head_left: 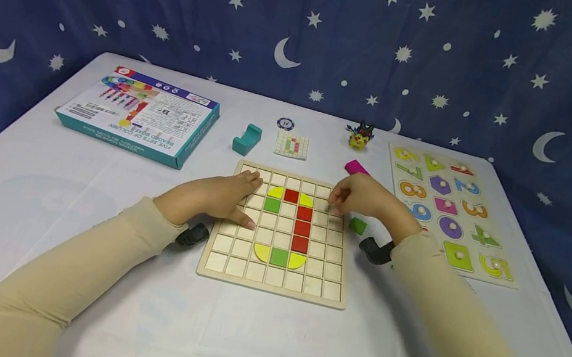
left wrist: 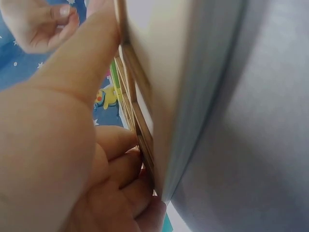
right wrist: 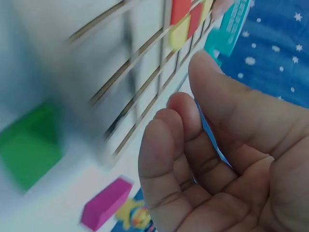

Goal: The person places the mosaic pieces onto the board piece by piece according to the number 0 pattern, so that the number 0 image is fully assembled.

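Note:
A wooden grid board (head_left: pixel 271 290) lies on the white table. Red squares (head_left: pixel 302 228), green squares (head_left: pixel 279 257) and yellow rounded corner pieces (head_left: pixel 262 253) sit in its cells, forming most of a ring. My left hand (head_left: pixel 216 195) rests on the board's left side, thumb spread from the fingers; the left wrist view has its fingertips at the board's edge. Above the right edge hovers my right hand (head_left: pixel 367 197), its fingers loosely bent. In the right wrist view a gap shows between thumb (right wrist: pixel 205 67) and fingers, with nothing held.
Right of the board lie a green block (head_left: pixel 358 225) and a magenta block (head_left: pixel 356 167). Behind it are a pattern card (head_left: pixel 292 146), a teal curved block (head_left: pixel 246 139), a round chip (head_left: pixel 286 123) and a small figurine (head_left: pixel 360 136). A box (head_left: pixel 139 114) and number puzzle (head_left: pixel 451 214) flank these.

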{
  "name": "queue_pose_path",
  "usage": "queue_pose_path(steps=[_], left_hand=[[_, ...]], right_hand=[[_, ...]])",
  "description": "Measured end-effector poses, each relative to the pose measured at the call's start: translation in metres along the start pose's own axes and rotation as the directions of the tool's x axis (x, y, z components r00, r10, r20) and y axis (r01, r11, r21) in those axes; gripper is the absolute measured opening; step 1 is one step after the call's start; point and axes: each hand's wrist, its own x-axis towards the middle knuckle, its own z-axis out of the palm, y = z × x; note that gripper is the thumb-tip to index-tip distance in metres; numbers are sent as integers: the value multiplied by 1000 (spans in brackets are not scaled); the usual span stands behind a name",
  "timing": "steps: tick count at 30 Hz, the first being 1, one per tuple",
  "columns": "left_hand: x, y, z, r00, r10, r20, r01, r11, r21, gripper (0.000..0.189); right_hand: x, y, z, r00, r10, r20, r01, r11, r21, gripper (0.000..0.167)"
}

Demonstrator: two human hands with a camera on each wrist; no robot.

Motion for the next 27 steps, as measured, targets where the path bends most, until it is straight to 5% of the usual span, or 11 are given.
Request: queue_pose_path(steps=[13, 27], left_hand=[[0, 1, 0, 1000, 0, 2, 0, 1000, 4, 97], [-1, 2, 0, 1000, -1, -6, 1, 1000, -11, 97]], right_hand=[[-26, 50, 0, 997, 79, -4, -79, 996, 37, 25], [-28, 52, 12, 993, 84, -78, -80, 995, 52, 28]])
